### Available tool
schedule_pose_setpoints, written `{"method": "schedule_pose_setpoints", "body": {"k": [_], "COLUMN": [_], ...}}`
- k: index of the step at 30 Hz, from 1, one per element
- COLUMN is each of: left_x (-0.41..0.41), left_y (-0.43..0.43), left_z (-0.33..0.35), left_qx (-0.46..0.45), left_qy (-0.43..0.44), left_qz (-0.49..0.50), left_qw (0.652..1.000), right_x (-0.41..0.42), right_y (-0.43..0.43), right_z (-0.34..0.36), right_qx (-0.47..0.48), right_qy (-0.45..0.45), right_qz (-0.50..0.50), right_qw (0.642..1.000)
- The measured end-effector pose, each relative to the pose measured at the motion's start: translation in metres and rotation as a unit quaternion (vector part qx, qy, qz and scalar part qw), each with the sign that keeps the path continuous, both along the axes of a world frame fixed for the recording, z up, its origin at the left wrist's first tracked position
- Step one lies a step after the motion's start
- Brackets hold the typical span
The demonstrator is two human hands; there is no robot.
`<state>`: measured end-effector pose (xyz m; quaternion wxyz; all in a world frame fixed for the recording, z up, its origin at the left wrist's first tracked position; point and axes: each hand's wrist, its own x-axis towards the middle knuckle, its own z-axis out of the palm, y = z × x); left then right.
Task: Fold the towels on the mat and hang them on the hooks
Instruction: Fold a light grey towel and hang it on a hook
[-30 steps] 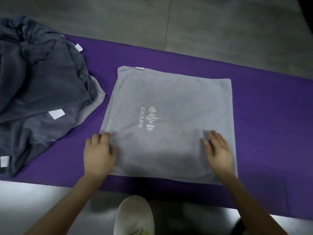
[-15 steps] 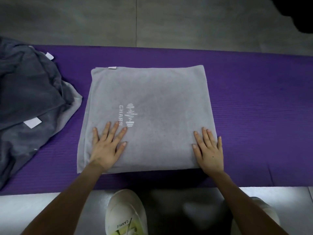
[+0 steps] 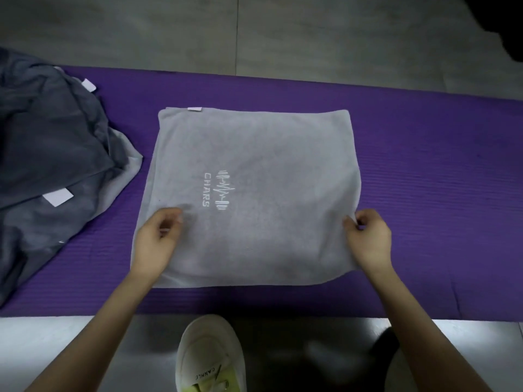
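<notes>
– Light grey towel (image 3: 254, 193): where does it lie?

– Flat on the purple mat (image 3: 424, 165), about the middle of what shows, laid out as a near-square. Its near edge runs close along the mat's near edge.

– And how does it look?

– Soft, plain pile, no deep creases. Left of centre there is a white mark: the word CHARS (image 3: 207, 189) beside a barbell-and-pulse emblem, both turned sideways to the camera. A small white tag (image 3: 194, 109) peeps out at the far edge, close to the far left corner. The near right corner is rounded, and the right edge is drawn in a little where fingers meet it.

– What of the grips?

– The right grip (image 3: 368, 239) is narrow, thumb and fingertips pinching the towel's right edge. The left grip (image 3: 158, 241) sits over the left edge, fingers curled in toward the thumb. Whether cloth is caught between them I cannot tell.

– Anything else about?

– A rumpled heap of dark grey towels (image 3: 51, 165) at the left of the mat, white tags showing, a paler cloth under it. It lies just beside the flat towel, not touching. A pale shoe (image 3: 209, 355) stands on the grey floor (image 3: 311, 38), on the near side of the mat.
</notes>
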<state>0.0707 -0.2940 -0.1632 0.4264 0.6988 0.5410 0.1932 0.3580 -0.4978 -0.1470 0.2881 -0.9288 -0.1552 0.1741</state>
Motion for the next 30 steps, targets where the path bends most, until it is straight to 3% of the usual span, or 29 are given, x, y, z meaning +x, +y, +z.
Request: {"method": "schedule_pose_setpoints", "body": {"k": [3, 8, 11, 15, 18, 22, 25, 30], "left_x": [-0.002, -0.017, -0.026, -0.030, -0.030, -0.032, -0.030, -0.028], "left_y": [0.008, 0.023, 0.030, 0.034, 0.037, 0.042, 0.046, 0.051], "left_z": [0.017, 0.034, 0.035, 0.026, 0.016, 0.004, 0.002, -0.003], "left_qx": [-0.151, -0.267, -0.309, -0.342, -0.309, -0.255, -0.244, -0.232], "left_qy": [-0.110, -0.146, -0.137, -0.077, -0.028, 0.020, 0.032, 0.039], "left_qz": [0.074, 0.163, 0.199, 0.184, 0.149, 0.113, 0.103, 0.095], "left_qw": [0.980, 0.939, 0.920, 0.919, 0.939, 0.960, 0.964, 0.967], "right_x": [-0.036, -0.113, -0.159, -0.181, -0.155, -0.103, -0.081, -0.084], "right_y": [0.055, 0.148, 0.177, 0.181, 0.195, 0.235, 0.276, 0.337], "right_z": [0.038, 0.055, 0.027, -0.017, -0.020, -0.008, -0.013, -0.022], "right_qx": [0.095, 0.185, 0.131, -0.021, 0.003, 0.045, 0.051, 0.022], "right_qy": [0.015, 0.132, 0.173, 0.258, 0.157, 0.039, 0.022, 0.025], "right_qz": [0.099, 0.245, 0.335, 0.404, 0.364, 0.226, 0.181, 0.201], "right_qw": [0.990, 0.942, 0.917, 0.877, 0.918, 0.972, 0.982, 0.979]}}
